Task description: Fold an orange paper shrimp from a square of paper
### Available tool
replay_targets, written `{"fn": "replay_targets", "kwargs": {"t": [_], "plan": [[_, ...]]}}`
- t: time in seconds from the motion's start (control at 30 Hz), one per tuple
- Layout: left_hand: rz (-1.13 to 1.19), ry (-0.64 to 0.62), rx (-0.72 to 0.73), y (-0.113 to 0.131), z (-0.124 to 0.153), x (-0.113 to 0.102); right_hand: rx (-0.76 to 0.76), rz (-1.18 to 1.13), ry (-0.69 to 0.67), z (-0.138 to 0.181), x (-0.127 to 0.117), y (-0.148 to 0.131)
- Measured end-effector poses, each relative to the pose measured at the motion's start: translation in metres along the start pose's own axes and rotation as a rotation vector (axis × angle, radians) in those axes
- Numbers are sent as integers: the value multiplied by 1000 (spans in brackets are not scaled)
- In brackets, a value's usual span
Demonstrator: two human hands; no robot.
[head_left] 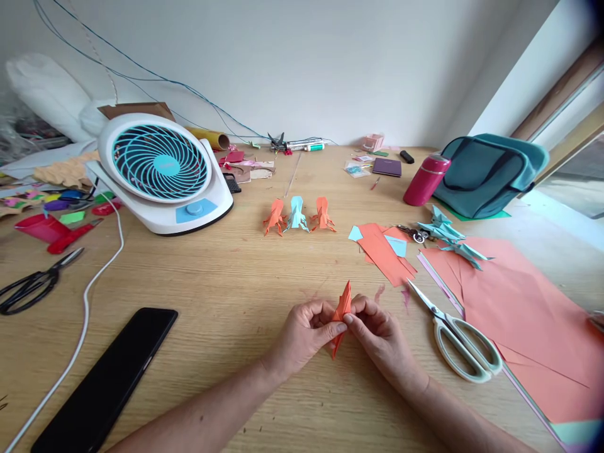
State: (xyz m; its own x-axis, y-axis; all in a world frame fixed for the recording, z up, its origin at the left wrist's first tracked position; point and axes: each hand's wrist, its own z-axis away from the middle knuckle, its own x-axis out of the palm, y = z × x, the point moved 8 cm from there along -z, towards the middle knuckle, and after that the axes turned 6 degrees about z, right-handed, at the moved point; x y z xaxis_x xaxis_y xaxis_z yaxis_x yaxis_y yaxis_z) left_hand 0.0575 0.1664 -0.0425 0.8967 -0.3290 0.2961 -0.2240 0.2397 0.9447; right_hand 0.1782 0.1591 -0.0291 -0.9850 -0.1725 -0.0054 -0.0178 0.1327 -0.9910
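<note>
Between my two hands is a narrow folded piece of orange paper point(345, 301), held upright with a pointed tip at the top and another point below. My left hand point(306, 330) pinches it from the left, thumb across its middle. From the other side my right hand point(384, 333) pinches it too, and the thumb tips nearly meet. Farther back stand three folded paper octopus-like figures: an orange one point(275, 217), a light blue one point(297, 214) and another orange one point(323, 214). White-handled scissors point(465, 349) lie right of my right hand.
A white fan point(160, 170) stands at the left, its cable crossing the table near black scissors point(35, 286) and a black phone point(106, 377). Orange sheets point(523, 314), blue folded figures point(443, 229), a pink bottle point(427, 180) and a teal bag point(486, 173) are at the right.
</note>
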Motion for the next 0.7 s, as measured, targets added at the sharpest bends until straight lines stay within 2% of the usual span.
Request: {"fn": "replay_targets", "kwargs": {"t": [0.17, 0.4, 0.7], "plan": [[24, -54, -1, 6, 2, 4, 20, 7, 2, 0, -1, -1], [-20, -18, 52, 1, 4, 2, 53, -79, -18, 1, 1, 1], [-165, 10, 159, 11, 4, 0, 57, -120, 10, 1, -1, 13]]}}
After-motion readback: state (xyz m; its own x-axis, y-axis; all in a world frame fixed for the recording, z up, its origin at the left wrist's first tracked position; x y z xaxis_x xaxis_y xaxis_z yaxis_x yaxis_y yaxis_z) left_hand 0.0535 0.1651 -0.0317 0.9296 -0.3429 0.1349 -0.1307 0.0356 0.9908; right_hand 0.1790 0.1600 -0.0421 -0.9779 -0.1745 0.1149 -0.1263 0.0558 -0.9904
